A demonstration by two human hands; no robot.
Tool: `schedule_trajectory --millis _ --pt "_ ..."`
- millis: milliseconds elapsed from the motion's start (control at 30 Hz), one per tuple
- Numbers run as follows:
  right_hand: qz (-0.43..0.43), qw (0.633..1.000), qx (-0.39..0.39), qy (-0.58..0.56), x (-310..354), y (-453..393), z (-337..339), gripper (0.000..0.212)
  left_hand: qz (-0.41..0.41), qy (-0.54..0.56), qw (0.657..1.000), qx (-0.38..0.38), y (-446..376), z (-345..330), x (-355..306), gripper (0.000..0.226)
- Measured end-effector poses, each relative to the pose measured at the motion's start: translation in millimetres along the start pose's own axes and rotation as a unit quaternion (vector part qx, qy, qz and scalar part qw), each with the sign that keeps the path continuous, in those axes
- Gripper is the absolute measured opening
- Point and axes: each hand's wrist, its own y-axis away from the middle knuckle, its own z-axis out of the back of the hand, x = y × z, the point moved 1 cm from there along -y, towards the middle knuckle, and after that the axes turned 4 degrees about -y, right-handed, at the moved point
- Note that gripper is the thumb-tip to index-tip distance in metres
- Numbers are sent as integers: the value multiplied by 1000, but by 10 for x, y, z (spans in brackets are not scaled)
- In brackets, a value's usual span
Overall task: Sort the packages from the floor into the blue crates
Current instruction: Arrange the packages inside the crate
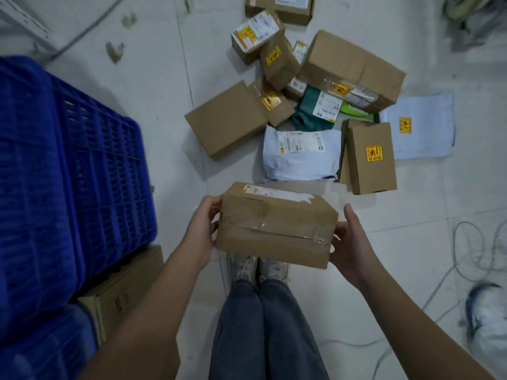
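Box (277, 226) is up in the air over the shoes, taped brown cardboard; left hand (203, 229) curls around its left end, right hand (351, 242) cups the right end, fingers fairly straight; blue crate (71, 165) sits left; more packages (301, 111) piled on the floor beyond.

box (275, 224) held between left hand (201, 229) and right hand (352, 242) above shoes (258, 267) | crate (68, 160) at left | parcels (301, 105) heaped on floor (164, 91) beyond | right fingers seemingly under box
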Motion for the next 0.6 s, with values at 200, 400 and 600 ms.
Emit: schedule_trajectory --millis 200,400,600 --pt "-2 995 93 40 226 489 -273 53 -74 -66 995 -25 485 220 -236 34" --pt "-61 983 153 84 232 761 -473 49 -131 -27 991 -33 745 390 -357 31" --pt "41 998 55 -8 72 986 -897 80 -70 -6 987 -146 985 306 -277 75"
